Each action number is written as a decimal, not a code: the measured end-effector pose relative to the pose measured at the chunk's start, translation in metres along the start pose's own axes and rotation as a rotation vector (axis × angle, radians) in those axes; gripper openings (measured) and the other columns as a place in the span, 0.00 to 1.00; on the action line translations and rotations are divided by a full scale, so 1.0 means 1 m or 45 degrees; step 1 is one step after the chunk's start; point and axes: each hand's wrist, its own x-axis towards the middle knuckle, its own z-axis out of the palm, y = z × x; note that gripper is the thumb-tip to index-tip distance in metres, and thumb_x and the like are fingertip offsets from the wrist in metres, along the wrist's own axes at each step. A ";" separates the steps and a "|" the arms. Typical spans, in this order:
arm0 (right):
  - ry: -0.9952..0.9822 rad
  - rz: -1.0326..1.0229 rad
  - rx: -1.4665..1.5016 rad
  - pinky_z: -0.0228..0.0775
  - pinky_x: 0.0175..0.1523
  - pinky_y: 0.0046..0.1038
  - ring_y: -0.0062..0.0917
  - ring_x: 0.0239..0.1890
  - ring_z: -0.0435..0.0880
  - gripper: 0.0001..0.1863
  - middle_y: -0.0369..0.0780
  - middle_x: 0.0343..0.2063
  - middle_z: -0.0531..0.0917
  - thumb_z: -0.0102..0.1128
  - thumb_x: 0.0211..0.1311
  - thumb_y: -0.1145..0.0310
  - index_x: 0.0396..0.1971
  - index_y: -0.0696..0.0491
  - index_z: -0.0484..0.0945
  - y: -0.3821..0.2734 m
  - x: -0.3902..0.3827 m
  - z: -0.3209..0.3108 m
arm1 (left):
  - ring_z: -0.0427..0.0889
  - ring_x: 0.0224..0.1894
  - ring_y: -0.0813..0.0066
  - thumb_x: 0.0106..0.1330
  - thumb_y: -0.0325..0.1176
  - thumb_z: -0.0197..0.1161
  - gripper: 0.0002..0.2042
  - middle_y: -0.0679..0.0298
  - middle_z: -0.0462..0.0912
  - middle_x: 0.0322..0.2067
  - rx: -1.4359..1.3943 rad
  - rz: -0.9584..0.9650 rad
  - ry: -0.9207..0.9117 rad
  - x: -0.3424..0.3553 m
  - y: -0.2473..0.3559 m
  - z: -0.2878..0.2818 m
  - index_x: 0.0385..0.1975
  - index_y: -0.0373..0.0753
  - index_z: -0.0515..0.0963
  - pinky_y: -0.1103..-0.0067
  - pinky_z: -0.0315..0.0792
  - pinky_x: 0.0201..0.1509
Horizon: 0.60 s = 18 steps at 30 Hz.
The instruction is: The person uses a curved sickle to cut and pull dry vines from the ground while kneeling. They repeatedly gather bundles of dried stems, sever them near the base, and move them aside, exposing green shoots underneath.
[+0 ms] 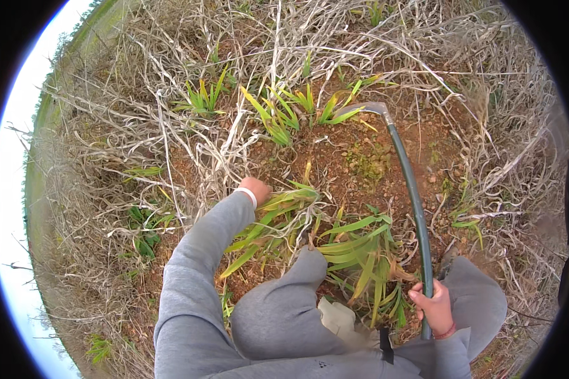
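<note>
My right hand is wrapped around the lower part of a long dark green handle of a sickle. Its curved metal blade points left at the far end, beside a clump of green leaves. My left hand, with a white band at the wrist, is low over the ground and looks curled closed. What its fingers hold, if anything, is hidden. Just right of it, a bundle of long yellow-green leaves lies on the soil. A second leafy pile lies between my knees.
Tangled dry, pale stalks cover the ground to the left and far side. Reddish bare soil shows in the middle. More green shoots stand farther off. My bent knees in grey trousers are close to the leaves.
</note>
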 end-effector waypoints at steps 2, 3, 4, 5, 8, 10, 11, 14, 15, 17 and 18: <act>-0.091 0.040 -0.050 0.61 0.14 0.17 0.12 0.11 0.70 0.10 0.32 0.16 0.74 0.67 0.57 0.75 0.33 0.58 0.73 0.006 0.000 0.013 | 0.85 0.36 0.54 0.69 0.47 0.51 0.14 0.55 0.85 0.33 -0.218 0.013 0.106 -0.024 0.027 0.011 0.45 0.47 0.77 0.61 0.76 0.39; -0.148 0.113 -0.064 0.61 0.14 0.17 0.12 0.11 0.70 0.10 0.32 0.16 0.74 0.67 0.57 0.75 0.33 0.58 0.73 0.010 -0.001 0.019 | 0.85 0.36 0.54 0.69 0.46 0.51 0.14 0.56 0.85 0.31 -0.334 -0.089 0.166 -0.033 0.040 0.015 0.43 0.46 0.77 0.61 0.76 0.38; -0.206 0.152 -0.065 0.61 0.15 0.18 0.12 0.11 0.70 0.10 0.32 0.16 0.74 0.67 0.57 0.74 0.32 0.57 0.73 0.013 -0.001 0.025 | 0.85 0.36 0.55 0.69 0.45 0.52 0.13 0.57 0.85 0.31 -0.372 -0.140 0.183 -0.039 0.049 0.016 0.42 0.45 0.77 0.62 0.76 0.38; -0.288 0.170 -0.054 0.61 0.15 0.18 0.12 0.11 0.70 0.10 0.32 0.16 0.74 0.67 0.57 0.74 0.32 0.57 0.73 0.016 0.001 0.031 | 0.85 0.36 0.55 0.68 0.43 0.53 0.12 0.57 0.85 0.31 -0.405 -0.191 0.210 -0.042 0.055 0.016 0.41 0.45 0.77 0.62 0.76 0.37; -0.410 0.361 -0.153 0.61 0.15 0.19 0.13 0.11 0.70 0.08 0.32 0.15 0.73 0.66 0.59 0.73 0.31 0.56 0.74 0.022 0.004 0.043 | 0.85 0.35 0.57 0.67 0.41 0.54 0.10 0.58 0.85 0.31 -0.380 -0.237 0.323 -0.043 0.058 0.012 0.39 0.45 0.78 0.62 0.77 0.37; -0.484 0.372 -0.166 0.62 0.15 0.20 0.14 0.10 0.70 0.08 0.32 0.14 0.73 0.66 0.60 0.72 0.30 0.56 0.74 0.025 -0.004 0.044 | 0.85 0.35 0.58 0.66 0.38 0.55 0.08 0.60 0.85 0.30 -0.331 -0.233 0.398 -0.038 0.055 0.004 0.38 0.46 0.79 0.64 0.77 0.36; -0.460 0.417 -0.252 0.62 0.15 0.20 0.14 0.10 0.70 0.08 0.32 0.14 0.73 0.66 0.60 0.72 0.30 0.56 0.74 0.026 -0.013 0.041 | 0.86 0.34 0.59 0.66 0.38 0.55 0.08 0.60 0.85 0.30 -0.323 -0.225 0.396 -0.036 0.054 -0.001 0.38 0.46 0.79 0.64 0.77 0.36; -0.405 0.441 -0.321 0.61 0.15 0.20 0.15 0.10 0.70 0.08 0.33 0.14 0.73 0.66 0.59 0.72 0.30 0.57 0.74 0.030 -0.056 0.021 | 0.86 0.36 0.60 0.65 0.37 0.55 0.08 0.61 0.86 0.31 -0.165 -0.136 0.392 -0.038 0.057 -0.014 0.38 0.47 0.80 0.66 0.78 0.36; -0.379 0.458 -0.275 0.61 0.15 0.20 0.14 0.10 0.70 0.08 0.33 0.14 0.74 0.66 0.59 0.72 0.30 0.57 0.75 0.029 -0.068 0.013 | 0.86 0.36 0.60 0.65 0.36 0.55 0.08 0.61 0.86 0.31 -0.137 -0.082 0.350 -0.040 0.061 -0.019 0.39 0.47 0.80 0.66 0.78 0.36; -0.327 0.481 -0.240 0.61 0.15 0.19 0.15 0.10 0.70 0.08 0.33 0.13 0.74 0.66 0.58 0.73 0.29 0.57 0.75 0.030 -0.086 0.002 | 0.86 0.37 0.59 0.66 0.36 0.56 0.09 0.61 0.86 0.32 -0.214 -0.027 0.259 -0.048 0.078 -0.027 0.41 0.47 0.80 0.66 0.79 0.37; -0.312 0.494 -0.255 0.61 0.14 0.19 0.15 0.10 0.70 0.08 0.33 0.13 0.74 0.66 0.57 0.74 0.29 0.57 0.75 0.031 -0.094 0.000 | 0.86 0.38 0.60 0.66 0.37 0.55 0.10 0.61 0.86 0.32 -0.236 -0.019 0.238 -0.056 0.082 -0.029 0.44 0.47 0.79 0.66 0.79 0.38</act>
